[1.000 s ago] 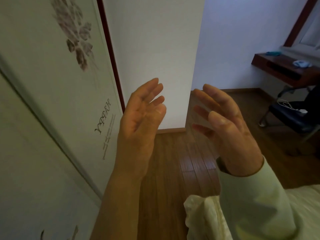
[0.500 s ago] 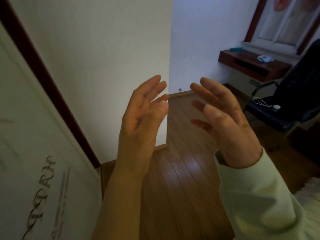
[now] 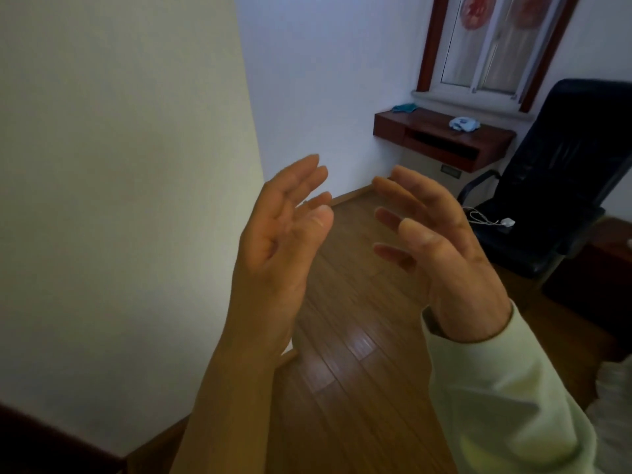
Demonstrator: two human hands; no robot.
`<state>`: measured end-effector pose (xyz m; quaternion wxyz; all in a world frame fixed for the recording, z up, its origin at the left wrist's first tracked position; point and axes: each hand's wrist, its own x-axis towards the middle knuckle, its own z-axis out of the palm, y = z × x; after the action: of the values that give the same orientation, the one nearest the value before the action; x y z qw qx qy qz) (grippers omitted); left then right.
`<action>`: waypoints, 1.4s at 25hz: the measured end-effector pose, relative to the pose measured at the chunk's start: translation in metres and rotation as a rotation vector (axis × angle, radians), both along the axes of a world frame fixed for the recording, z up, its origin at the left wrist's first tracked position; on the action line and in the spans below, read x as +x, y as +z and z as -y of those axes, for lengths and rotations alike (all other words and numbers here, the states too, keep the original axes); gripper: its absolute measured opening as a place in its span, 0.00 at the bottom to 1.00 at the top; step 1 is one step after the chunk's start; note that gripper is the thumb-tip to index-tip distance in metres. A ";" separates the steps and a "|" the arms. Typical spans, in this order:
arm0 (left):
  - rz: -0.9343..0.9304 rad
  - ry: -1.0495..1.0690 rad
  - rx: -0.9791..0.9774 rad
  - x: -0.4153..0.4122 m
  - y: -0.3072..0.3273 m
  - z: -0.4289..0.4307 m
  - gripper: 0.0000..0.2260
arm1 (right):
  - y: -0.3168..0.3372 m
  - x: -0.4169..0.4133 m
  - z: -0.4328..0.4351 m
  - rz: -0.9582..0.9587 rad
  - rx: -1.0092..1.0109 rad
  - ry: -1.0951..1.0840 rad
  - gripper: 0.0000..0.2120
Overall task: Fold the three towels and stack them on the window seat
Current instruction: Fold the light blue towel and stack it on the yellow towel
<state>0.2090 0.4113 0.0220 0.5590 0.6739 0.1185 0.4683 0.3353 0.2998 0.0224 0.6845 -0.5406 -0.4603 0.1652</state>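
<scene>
Two empty: left grip [image 3: 277,244], right grip [image 3: 444,261] | teal cloth [image 3: 403,107] far beyond, on shelf [image 3: 427,122]

A room in a home, likely a bedroom or small study: warm wooden plank floor [image 3: 342,388] with matching skirting, plain white walls [image 3: 119,165], and a window [image 3: 485,46] in a red-brown frame with red decorations on the panes. Beneath it hangs a wall-mounted wooden shelf [image 3: 427,131] bearing a teal cloth [image 3: 404,107]. Beside it stands a black padded armchair [image 3: 564,148] with a white cable [image 3: 485,220] on its seat
</scene>
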 end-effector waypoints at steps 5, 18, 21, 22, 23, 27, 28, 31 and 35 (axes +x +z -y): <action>0.017 -0.061 -0.035 0.104 0.008 -0.106 0.17 | 0.007 0.097 -0.101 0.006 -0.013 -0.054 0.27; 0.027 -0.321 -0.058 0.415 0.009 -0.378 0.18 | 0.009 0.364 -0.339 -0.009 -0.005 -0.337 0.26; -0.010 -0.403 -0.039 0.487 0.009 -0.415 0.18 | 0.009 0.428 -0.372 -0.061 -0.009 -0.405 0.28; -0.011 -0.415 -0.034 0.510 0.008 -0.427 0.18 | 0.006 0.450 -0.383 -0.063 -0.012 -0.418 0.28; -0.010 -0.422 -0.031 0.534 0.005 -0.440 0.18 | 0.003 0.472 -0.395 -0.059 -0.015 -0.426 0.29; -0.015 -0.422 -0.026 0.635 -0.007 -0.486 0.18 | -0.014 0.578 -0.443 -0.064 -0.009 -0.415 0.28; -0.018 -0.418 -0.029 0.666 -0.010 -0.496 0.18 | -0.016 0.611 -0.455 -0.070 -0.014 -0.407 0.28; -0.033 -0.419 -0.056 0.767 -0.009 -0.526 0.18 | -0.012 0.714 -0.488 -0.077 -0.027 -0.387 0.28; 0.006 -0.442 -0.059 0.893 0.001 -0.561 0.18 | 0.002 0.843 -0.525 -0.051 -0.056 -0.387 0.29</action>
<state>1.1020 0.9722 0.0231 0.6680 0.6654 -0.0202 0.3326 1.1782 0.8251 0.0246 0.6996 -0.6333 -0.3258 0.0570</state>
